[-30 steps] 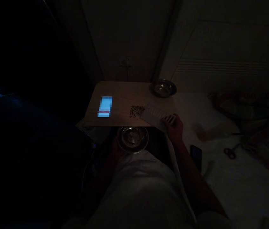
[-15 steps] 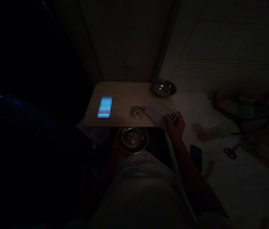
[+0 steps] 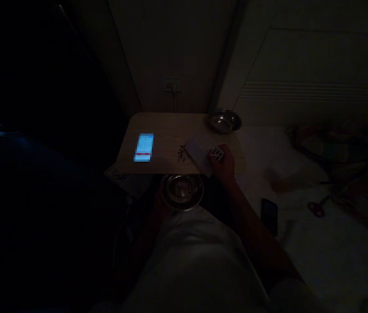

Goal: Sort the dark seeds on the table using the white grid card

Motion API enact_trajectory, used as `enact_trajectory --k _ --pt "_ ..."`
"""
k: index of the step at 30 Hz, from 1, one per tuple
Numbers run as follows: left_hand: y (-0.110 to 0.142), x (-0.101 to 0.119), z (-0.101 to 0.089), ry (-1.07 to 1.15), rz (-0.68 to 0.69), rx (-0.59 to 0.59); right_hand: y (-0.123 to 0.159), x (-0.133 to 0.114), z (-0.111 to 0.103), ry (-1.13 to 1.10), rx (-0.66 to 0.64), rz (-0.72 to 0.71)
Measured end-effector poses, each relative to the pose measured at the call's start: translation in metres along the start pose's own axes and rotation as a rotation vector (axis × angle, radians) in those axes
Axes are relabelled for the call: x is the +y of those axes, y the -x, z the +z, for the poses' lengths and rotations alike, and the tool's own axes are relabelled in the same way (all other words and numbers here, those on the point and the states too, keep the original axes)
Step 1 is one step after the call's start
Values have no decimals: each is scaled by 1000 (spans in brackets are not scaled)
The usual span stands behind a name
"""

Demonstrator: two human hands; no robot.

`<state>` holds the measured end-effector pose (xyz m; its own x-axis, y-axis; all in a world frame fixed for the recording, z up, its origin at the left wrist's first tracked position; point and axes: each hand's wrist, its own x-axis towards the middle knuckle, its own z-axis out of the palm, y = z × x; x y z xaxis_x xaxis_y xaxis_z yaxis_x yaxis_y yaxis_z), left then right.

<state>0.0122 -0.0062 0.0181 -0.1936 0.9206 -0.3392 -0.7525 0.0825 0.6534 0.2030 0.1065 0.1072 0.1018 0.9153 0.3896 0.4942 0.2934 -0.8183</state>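
Note:
My right hand (image 3: 222, 163) is closed on a flat white scraper (image 3: 199, 150) with slots along its gripped side. The scraper lies low over the wooden tabletop, its left edge against a patch of small dark bits (image 3: 182, 154); it hides part of them. Below the table's front edge, my left hand (image 3: 162, 201) grips a shiny metal bowl (image 3: 199, 201) by its left side. Small bits lie in the bottom of that bowl. The dim light hides most of the left fingers.
A lit phone (image 3: 144, 148) lies on the left of the small wooden table (image 3: 167, 124). Another metal bowl (image 3: 225, 121) stands at its back right corner. On the white surface to the right are a dark phone (image 3: 269, 216) and red-handled scissors (image 3: 316, 209). A wall socket (image 3: 171, 85) is behind.
My right hand has moved left with the scraper across the tabletop. The patch of dark bits looks narrower, with the scraper over its right part. The bowl in my left hand has barely moved.

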Motion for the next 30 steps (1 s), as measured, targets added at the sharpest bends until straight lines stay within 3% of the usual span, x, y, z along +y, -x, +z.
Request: enact_trajectory --k 8,23,30 --pt "-3 0 2 23 -42 44 4 4 14 -10 -71 6" --pt "-7 0 -4 29 -93 52 2 17 -2 42 60 35" --pt "-6 -4 -4 24 4 63 3 15 -2 61 43 61"
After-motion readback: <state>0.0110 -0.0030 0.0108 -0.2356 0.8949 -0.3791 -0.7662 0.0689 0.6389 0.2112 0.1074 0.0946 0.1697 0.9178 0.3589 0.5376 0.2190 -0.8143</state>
